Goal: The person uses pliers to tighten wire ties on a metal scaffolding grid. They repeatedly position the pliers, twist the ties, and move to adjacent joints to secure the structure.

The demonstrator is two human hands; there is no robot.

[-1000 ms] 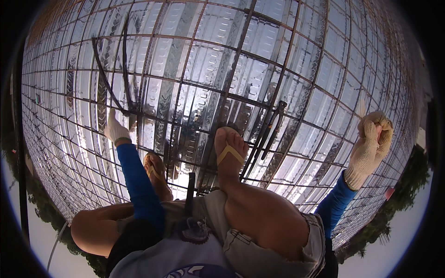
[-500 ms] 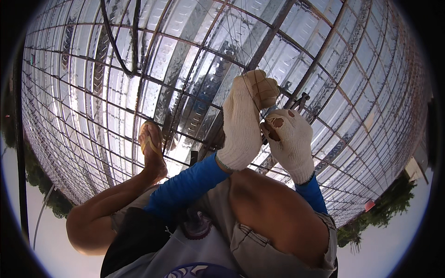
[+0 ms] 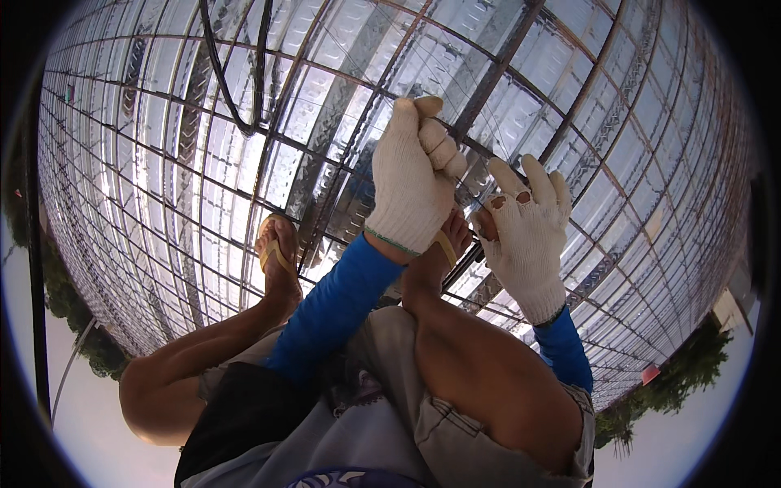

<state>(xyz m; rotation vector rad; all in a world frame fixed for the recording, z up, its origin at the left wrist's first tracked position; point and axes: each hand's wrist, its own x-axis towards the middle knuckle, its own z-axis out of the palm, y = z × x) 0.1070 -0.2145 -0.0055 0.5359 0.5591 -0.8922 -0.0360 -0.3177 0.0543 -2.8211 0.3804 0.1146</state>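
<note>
Two gloved hands meet at one crossing of the rebar grid [image 3: 569, 106], where a thin tie wire [image 3: 476, 175], barely visible, seems to run between them. The left hand [image 3: 411, 183] is fisted around it; whether the right hand [image 3: 527, 232], fingers half spread, pinches it is unclear. The right glove's torn fingertips could snag on a wire end, and the sandalled feet [image 3: 277, 256] balanced on bars over corrugated decking [image 3: 187, 146] could slip.

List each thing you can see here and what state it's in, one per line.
Left hand: gloved, fist closed around a thin wire.
Right hand: gloved, fingers spread, glove torn with holes.
Steel bar grid: laid flat over shiny sheeting.
Black cable: looped loosely on the grid.
Sandals: worn, resting on the bars.
</note>
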